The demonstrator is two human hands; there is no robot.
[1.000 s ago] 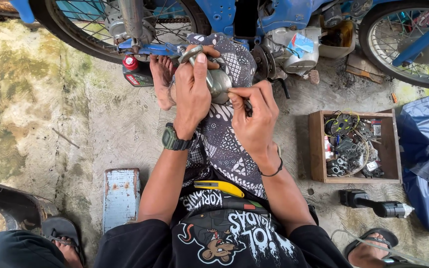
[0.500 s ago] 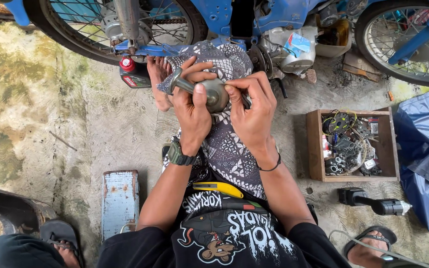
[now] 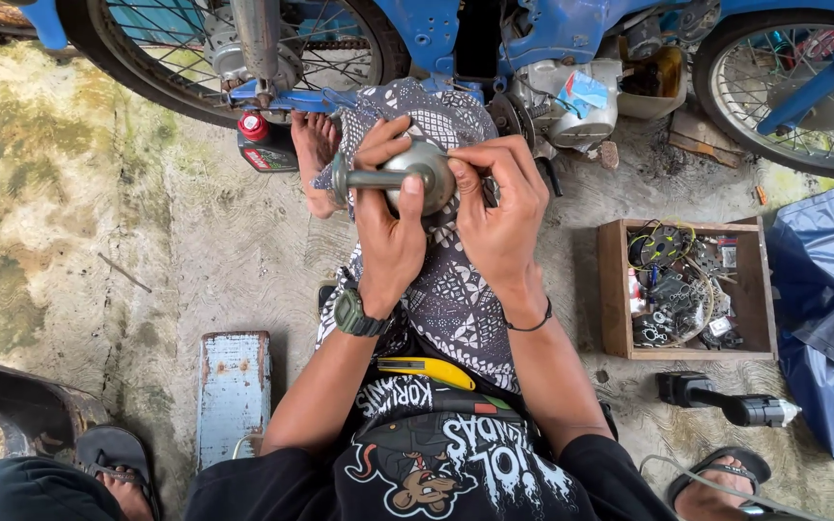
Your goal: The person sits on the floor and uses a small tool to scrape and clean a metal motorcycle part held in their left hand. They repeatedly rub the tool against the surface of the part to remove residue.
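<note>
A rounded grey metal part with a short stem sticking out to the left sits held up in front of the person, above the lap and off the concrete floor. The left hand is closed around it from below, thumb up over its face, fingers curled behind. The right hand presses in from the right, fingertips pinched at the part's edge, seemingly on something small that cannot be made out. The part is out of the machine and in hand; whether the work on it is nearly finished cannot be told.

Both forearms rise from the lap and meet at the part, wrists bent inward; a watch rides the left wrist, a thin band the right. Under the hands lies a patterned cloth over the knees, with a yellow cutter nearer the body. Beyond the hands stands a blue motorbike, a red-capped bottle by its wheel. To the right of the right hand sit a wooden box of small parts and a black power tool.
</note>
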